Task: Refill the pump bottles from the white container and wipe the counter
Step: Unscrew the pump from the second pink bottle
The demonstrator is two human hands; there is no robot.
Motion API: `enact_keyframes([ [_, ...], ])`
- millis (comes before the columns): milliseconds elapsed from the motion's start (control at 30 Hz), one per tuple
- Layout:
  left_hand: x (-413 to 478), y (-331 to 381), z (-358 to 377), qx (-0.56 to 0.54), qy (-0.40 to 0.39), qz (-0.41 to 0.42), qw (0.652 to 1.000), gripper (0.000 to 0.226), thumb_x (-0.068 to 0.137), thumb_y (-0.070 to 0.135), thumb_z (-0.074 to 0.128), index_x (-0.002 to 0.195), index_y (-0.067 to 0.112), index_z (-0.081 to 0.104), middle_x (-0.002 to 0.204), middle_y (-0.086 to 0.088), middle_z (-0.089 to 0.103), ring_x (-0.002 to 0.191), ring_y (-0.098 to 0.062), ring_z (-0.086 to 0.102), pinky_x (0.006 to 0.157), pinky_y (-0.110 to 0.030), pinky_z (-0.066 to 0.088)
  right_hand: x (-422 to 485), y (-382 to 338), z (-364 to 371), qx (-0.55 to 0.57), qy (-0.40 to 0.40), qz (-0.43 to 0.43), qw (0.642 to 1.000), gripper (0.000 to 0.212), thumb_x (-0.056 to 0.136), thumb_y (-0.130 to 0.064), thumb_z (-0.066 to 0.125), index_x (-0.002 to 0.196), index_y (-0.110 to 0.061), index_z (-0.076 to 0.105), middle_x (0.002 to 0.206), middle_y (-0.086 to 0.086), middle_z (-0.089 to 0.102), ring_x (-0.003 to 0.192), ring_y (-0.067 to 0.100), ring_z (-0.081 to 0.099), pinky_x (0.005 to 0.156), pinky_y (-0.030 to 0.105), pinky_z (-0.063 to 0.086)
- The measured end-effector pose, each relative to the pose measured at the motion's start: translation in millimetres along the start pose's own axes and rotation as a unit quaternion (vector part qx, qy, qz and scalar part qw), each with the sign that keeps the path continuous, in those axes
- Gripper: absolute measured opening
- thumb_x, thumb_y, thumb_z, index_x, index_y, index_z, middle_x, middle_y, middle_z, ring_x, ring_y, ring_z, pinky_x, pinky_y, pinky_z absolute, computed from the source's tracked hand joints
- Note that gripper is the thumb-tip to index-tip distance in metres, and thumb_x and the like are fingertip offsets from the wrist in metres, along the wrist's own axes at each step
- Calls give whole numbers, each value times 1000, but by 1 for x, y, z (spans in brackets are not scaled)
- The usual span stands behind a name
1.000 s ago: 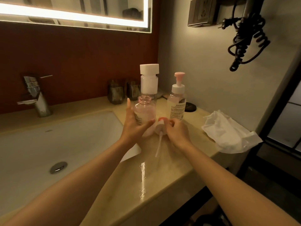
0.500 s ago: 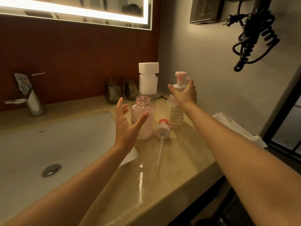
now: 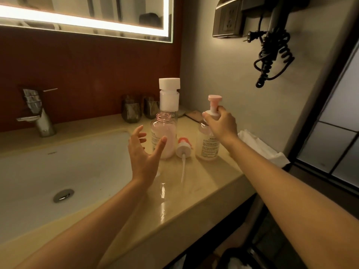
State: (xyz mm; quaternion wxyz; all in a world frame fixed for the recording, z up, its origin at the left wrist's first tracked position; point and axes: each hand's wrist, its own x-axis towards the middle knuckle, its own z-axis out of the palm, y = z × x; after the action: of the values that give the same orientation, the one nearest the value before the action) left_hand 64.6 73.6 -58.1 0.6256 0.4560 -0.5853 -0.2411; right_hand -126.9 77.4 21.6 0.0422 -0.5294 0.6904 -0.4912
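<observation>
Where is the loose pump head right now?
In the head view, the loose pump head lies on the counter between the open bottle and the pump bottle the right hand grips, its tube pointing toward the person.

The bathroom is dim and warm-toned. Most of the light comes from the glowing strip (image 3: 83, 21) along the mirror's edge, which burns out to plain white. It leaves a streaked glare on the glossy counter (image 3: 162, 202) and a dull shine on the chrome faucet (image 3: 41, 121). The space under the counter at lower right sinks into near black. Straight lines bow toward the frame edges, and the near forearms (image 3: 87, 226) look soft.
</observation>
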Motion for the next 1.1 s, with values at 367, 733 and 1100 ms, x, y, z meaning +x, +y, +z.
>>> enact_keyframes([
  [367,-57,24,-38,-11,-117,14,993,78,68,52,67,132,32,28,121,9,42,106,-8,48,78,-11,36,-96,-49,-7,36,-69,-60,995,41,88,-35,60,121,-13,53,113,5,63,97,18,59,79,28,47],
  [733,-74,27,-63,-74,-186,-55,978,80,71,26,77,129,42,24,128,-1,51,112,-19,56,92,-47,50,-130,-92,23,70,-119,-97,986,47,82,-37,64,121,-13,54,116,7,61,103,22,59,89,43,50],
  [1100,-73,25,-61,-57,-198,-62,977,81,71,21,77,133,34,27,123,3,51,111,-19,55,90,-43,52,-123,-87,14,104,-148,-106,978,46,83,-21,66,124,-10,48,118,9,55,105,22,55,86,31,50],
])
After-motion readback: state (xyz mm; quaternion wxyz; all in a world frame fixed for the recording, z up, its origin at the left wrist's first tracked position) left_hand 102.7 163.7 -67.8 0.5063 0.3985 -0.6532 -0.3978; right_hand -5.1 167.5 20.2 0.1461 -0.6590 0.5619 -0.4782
